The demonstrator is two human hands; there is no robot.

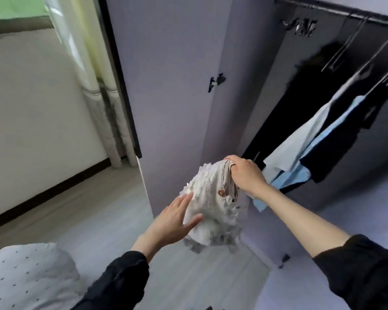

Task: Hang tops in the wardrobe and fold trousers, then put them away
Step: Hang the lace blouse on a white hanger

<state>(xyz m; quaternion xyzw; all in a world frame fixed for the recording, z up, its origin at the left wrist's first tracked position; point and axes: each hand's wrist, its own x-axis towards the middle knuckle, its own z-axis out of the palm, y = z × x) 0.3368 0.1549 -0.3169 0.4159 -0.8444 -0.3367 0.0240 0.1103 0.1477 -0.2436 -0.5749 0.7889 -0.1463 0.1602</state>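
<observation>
Partly done, by my read: open lilac wardrobe [211,52] w/ dark rail [336,11] already holds a pale-white top [300,139], light-blue top [329,139] and black garment [354,130] on hangers. Right hand [244,173] grips the bunched white frayed-hem garment w/ brown button [213,204] in mid-air before the door; left hand [177,218], fingers spread flat, touches its side. Top or trousers — can't tell; not yet put away.

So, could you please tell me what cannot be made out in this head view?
- White garment: bunched and motion-blurred, so top or trousers is unclear.
- Right hand: its fingers curl into the fabric, fingertips hidden.
- Left hand: whether its straight fingers touch the cloth, blur hides.
- Wardrobe rail: cut off by the right edge.
- Dark hanging clothes: shapes lost in shadow.
</observation>
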